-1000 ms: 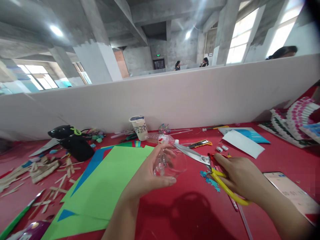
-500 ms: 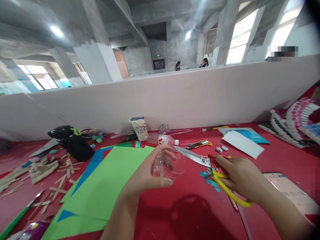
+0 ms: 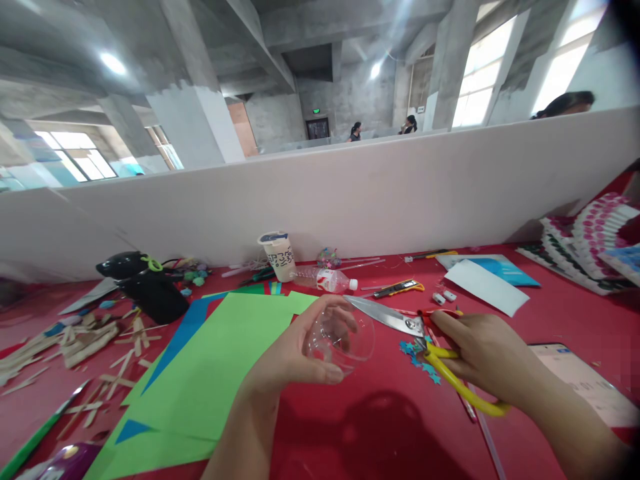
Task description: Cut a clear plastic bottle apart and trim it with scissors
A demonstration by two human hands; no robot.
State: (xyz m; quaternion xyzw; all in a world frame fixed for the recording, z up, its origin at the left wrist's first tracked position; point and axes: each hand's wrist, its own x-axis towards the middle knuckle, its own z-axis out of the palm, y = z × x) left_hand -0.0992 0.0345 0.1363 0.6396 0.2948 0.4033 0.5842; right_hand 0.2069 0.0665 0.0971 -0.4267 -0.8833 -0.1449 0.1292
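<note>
A clear plastic bottle bottom (image 3: 345,337), cut into a cup shape, is gripped between the thumb and fingers of my left hand (image 3: 305,353). Its round open rim faces right. My right hand (image 3: 483,353) is closed on scissors (image 3: 393,317) with red and yellow handles. Their steel blades point left, and the tips are close to the cup's upper rim; whether they touch it I cannot tell. Under the scissors, several blue star pieces (image 3: 425,363) lie on the red tabletop (image 3: 360,427).
Green paper sheets (image 3: 210,360) lie at left, near a black pot-like object (image 3: 155,293) and wooden sticks (image 3: 135,333). Behind my hands are a clear bottle (image 3: 325,280), a paper cup (image 3: 280,257) and a yellow utility knife (image 3: 400,289). A phone (image 3: 580,380) rests at right.
The plastic cup has turned slightly in my left hand, its rim shifting a little right. The scissors have barely moved.
</note>
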